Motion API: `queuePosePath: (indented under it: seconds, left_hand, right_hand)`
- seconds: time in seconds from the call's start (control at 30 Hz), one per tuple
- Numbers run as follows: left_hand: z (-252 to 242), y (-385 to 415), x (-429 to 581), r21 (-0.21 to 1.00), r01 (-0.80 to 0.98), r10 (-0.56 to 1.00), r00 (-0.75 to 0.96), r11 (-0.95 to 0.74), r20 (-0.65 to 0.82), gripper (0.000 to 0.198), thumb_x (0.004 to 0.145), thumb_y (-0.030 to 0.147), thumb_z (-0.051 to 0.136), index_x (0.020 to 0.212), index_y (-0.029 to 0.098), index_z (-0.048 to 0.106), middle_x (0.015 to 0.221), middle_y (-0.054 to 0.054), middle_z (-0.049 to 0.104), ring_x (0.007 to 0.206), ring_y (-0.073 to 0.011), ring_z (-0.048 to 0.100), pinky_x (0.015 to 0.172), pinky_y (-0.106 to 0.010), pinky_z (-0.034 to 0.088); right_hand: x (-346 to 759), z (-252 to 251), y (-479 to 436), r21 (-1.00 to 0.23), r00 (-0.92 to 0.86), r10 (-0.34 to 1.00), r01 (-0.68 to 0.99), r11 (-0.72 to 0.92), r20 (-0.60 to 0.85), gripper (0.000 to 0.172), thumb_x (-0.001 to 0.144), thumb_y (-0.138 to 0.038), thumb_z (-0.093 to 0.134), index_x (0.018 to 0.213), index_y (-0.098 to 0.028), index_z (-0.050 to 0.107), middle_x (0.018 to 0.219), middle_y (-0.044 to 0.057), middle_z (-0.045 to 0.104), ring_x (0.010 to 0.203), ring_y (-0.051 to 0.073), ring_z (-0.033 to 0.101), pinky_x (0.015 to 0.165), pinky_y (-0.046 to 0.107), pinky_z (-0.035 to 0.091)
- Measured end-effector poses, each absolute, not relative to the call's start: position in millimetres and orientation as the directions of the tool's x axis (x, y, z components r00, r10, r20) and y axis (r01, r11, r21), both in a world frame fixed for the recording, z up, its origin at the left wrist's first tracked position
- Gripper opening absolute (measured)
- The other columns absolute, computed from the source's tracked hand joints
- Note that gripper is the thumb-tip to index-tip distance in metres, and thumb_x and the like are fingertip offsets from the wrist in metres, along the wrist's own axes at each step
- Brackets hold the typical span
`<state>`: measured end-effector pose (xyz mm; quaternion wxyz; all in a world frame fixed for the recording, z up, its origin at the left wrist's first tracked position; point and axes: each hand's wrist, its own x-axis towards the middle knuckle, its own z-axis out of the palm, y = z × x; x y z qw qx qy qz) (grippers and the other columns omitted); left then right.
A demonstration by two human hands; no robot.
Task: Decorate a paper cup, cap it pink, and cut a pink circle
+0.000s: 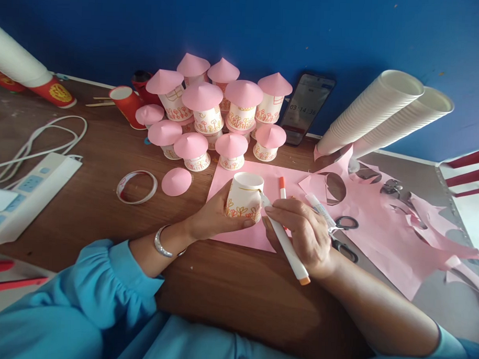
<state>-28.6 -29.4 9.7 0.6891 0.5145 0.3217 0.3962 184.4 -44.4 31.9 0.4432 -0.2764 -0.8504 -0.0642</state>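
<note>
My left hand (214, 215) is wrapped round a small white paper cup (244, 196) turned upside down on a pink sheet (259, 175). The cup bears orange drawings along its lower edge. My right hand (304, 231) grips a white marker (286, 246) with an orange end, its tip touching the cup's right side. A silver bracelet (162, 245) sits on my left wrist.
Several decorated cups with pink cone roofs (210, 113) stand behind. Nearby lie a loose pink cone (176, 181), a tape ring (137, 186), the marker's cap (282, 187), a glue stick (320, 208), scissors (345, 235), pink scraps (399, 221), stacked white cups (383, 108), a phone (308, 106), a power strip (27, 193).
</note>
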Motion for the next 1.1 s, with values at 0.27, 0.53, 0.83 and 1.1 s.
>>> queuePosePath:
  seconds: [0.27, 0.53, 0.83, 1.1]
  left_hand:
    - [12.5, -29.1, -29.5, 0.951, -0.250, 0.853, 0.522, 0.182, -0.026, 0.044, 0.077, 0.032, 0.087, 0.113, 0.020, 0.063, 0.098, -0.004, 0.067, 0.094, -0.0200, 0.067, 0.084, -0.034, 0.058]
    - [8.4, -29.5, -29.4, 0.947, -0.248, 0.871, 0.487, 0.206, -0.062, 0.053, 0.076, 0.034, 0.088, 0.118, 0.022, 0.059, 0.104, -0.003, 0.066, 0.096, -0.0185, 0.066, 0.089, -0.036, 0.056]
    - [13.7, -28.1, -28.1, 0.939, -0.246, 0.876, 0.472, 0.242, -0.102, 0.055, 0.076, 0.037, 0.088, 0.118, 0.022, 0.056, 0.102, -0.003, 0.066, 0.093, -0.0175, 0.064, 0.086, -0.034, 0.055]
    - [12.8, -29.3, -27.7, 0.976, -0.118, 0.912, 0.392, 0.182, -0.123, 0.066, 0.071, 0.042, 0.090, 0.120, 0.021, 0.052, 0.105, -0.005, 0.062, 0.095, -0.0198, 0.061, 0.081, -0.033, 0.052]
  right_hand:
    - [185.8, 32.4, -43.9, -0.154, -0.453, 0.430, 0.527, 0.835, 0.781, 0.036, 0.091, -0.006, 0.065, 0.125, -0.016, 0.060, 0.095, 0.006, 0.072, 0.078, 0.019, 0.069, 0.064, 0.032, 0.058]
    - [183.6, 35.3, -45.8, -0.169, -0.465, 0.429, 0.501, 0.849, 0.774, 0.029, 0.091, -0.005, 0.066, 0.118, -0.015, 0.062, 0.096, 0.008, 0.071, 0.079, 0.018, 0.067, 0.066, 0.031, 0.059]
    - [181.3, 37.0, -49.7, -0.196, -0.495, 0.437, 0.465, 0.863, 0.751, 0.024, 0.091, -0.004, 0.065, 0.113, -0.013, 0.062, 0.093, 0.009, 0.070, 0.077, 0.018, 0.066, 0.063, 0.030, 0.057]
    - [179.4, 40.4, -52.5, -0.159, -0.489, 0.397, 0.456, 0.875, 0.777, 0.021, 0.094, -0.008, 0.063, 0.114, -0.015, 0.062, 0.089, 0.007, 0.071, 0.073, 0.017, 0.066, 0.063, 0.031, 0.057]
